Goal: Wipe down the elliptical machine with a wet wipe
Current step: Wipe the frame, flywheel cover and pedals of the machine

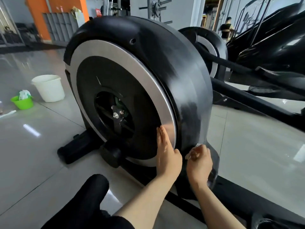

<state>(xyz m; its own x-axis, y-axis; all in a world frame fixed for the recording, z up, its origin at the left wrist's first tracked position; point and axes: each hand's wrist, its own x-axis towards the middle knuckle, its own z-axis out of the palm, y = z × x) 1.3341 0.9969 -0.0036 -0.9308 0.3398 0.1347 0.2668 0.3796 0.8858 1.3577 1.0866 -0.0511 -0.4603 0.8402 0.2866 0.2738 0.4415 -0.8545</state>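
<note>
My right hand [198,160] clenches wet wipe [198,145] against lower rear of black flywheel housing [186,76]. Left hand [166,151] flat, fingers straight, bracing on silver ring [148,76]. Risk: disc turns under brace, left fingers slide toward open hub [118,113]; wipe mostly hidden, may bunch, leaving streaks.

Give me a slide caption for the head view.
Left hand braces flat on the silver wheel ring while the right hand rubs a wet wipe on the black housing.
</note>
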